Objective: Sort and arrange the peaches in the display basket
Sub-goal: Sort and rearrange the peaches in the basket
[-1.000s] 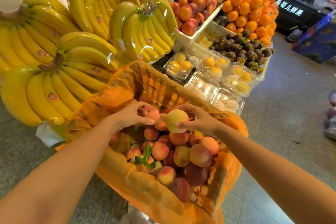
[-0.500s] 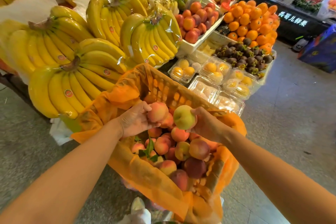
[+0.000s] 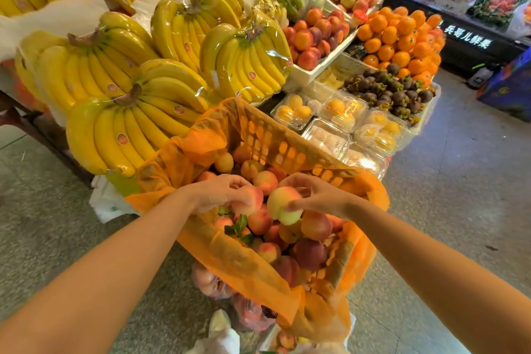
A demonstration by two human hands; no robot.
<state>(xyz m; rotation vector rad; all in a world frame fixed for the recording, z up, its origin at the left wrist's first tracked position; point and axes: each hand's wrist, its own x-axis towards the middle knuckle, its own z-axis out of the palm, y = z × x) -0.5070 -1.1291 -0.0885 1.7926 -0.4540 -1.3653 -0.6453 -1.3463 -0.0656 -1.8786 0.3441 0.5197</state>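
Peaches (image 3: 310, 253) are lying heaped in the orange-lined basket (image 3: 275, 135) at centre frame. A lit sign (image 3: 468, 39) at upper right is showing "兵哥儿鲜果"; the stickers on the bananas (image 3: 129, 123) are too small to read. The left hand (image 3: 218, 192) is gripping a pink peach (image 3: 248, 200) over the heap, and the right hand (image 3: 319, 195) is pinching a pale peach (image 3: 283, 205) just beside it. Clear boxes (image 3: 342, 109) right of centre are holding yellow fruit.

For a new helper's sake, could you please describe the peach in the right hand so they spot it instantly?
Find the orange-lined basket in front of the banana bunches. Above its middle, the right hand holds one peach. It is pale yellow-green with a pink blush, unlike the redder peaches around it.
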